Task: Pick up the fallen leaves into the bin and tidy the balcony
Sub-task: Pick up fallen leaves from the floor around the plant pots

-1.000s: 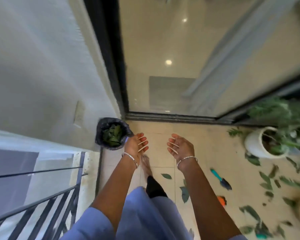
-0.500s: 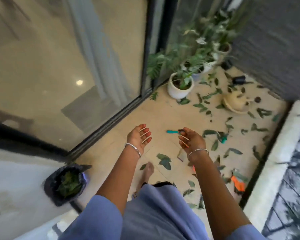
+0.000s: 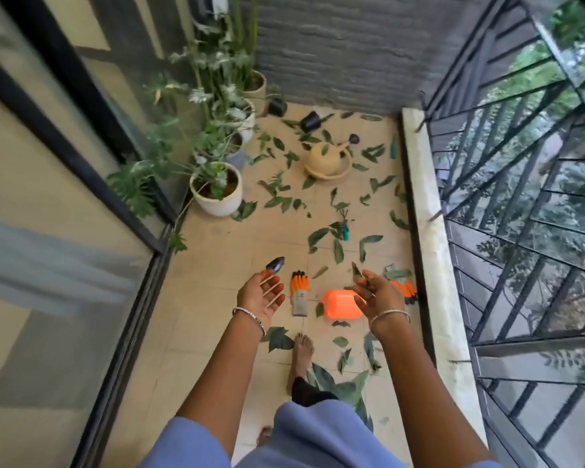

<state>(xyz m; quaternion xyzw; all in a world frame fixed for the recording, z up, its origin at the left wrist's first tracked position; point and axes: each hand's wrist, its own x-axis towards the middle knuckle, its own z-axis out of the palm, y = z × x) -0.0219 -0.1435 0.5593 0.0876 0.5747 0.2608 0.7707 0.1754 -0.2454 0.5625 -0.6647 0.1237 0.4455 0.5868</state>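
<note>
Several green fallen leaves (image 3: 318, 236) lie scattered over the beige tiled balcony floor (image 3: 217, 251), from my feet to the far wall. My left hand (image 3: 263, 295) hovers palm up with relaxed fingers and holds nothing. My right hand (image 3: 375, 292) hovers at the same height, palm turned inward, fingers loosely bent and holding nothing. Both hands hang above the floor near the middle. The bin is out of view.
An orange container (image 3: 340, 304) and orange-grey gloves (image 3: 299, 292) lie below my hands, a trowel blade (image 3: 276, 264) by the left fingertips. A beige watering can (image 3: 328, 158) and black pots (image 3: 309, 121) sit farther off. White plant pots (image 3: 217, 192) line the glass door. Railing (image 3: 520, 197) at right.
My view has swung right, away from the black bin by the door, down the length of the balcony. Both hands stayed raised and empty in front of me.
</note>
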